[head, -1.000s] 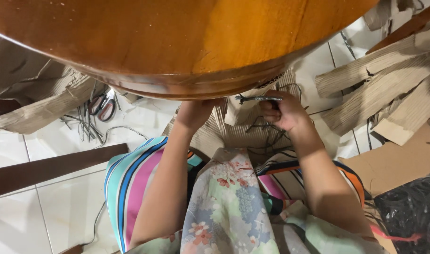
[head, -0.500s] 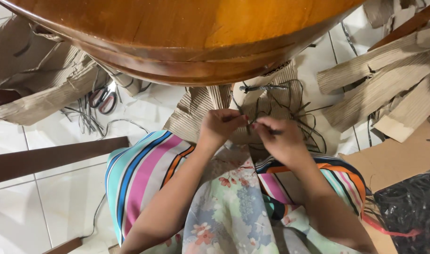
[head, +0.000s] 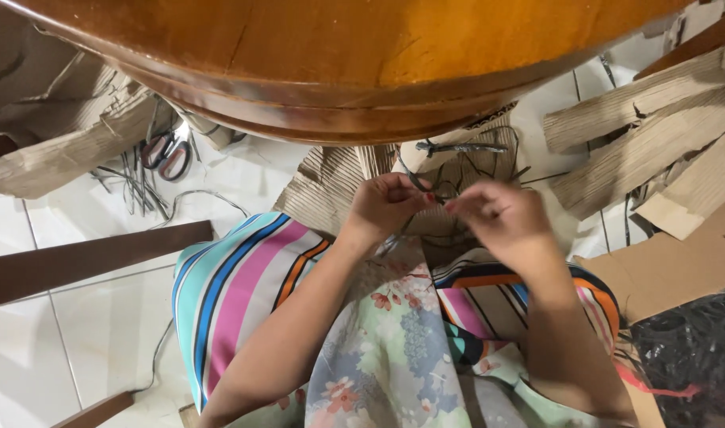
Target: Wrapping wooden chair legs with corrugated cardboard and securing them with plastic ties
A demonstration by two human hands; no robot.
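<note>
My left hand [head: 384, 204] and my right hand [head: 501, 218] are close together over my lap, just below the edge of a round wooden table [head: 362, 71]. Both pinch thin dark wires [head: 435, 190] between the fingertips. A bundle of the same wires [head: 457, 148] lies on corrugated cardboard [head: 338, 186] just beyond my hands. My lap is covered by floral cloth [head: 394, 349] over a striped cushion [head: 235, 285].
Scissors with dark handles [head: 166, 154] lie on the white tiled floor [head: 77, 317] at the left among loose wires. Torn cardboard strips [head: 656, 143] pile up at the right. A black netted bag [head: 695, 357] sits at the lower right. A dark wooden bar [head: 85, 257] crosses the left.
My hands came back from under the table edge toward my lap and drew together, pulling wire with them. The view shifted slightly downward.
</note>
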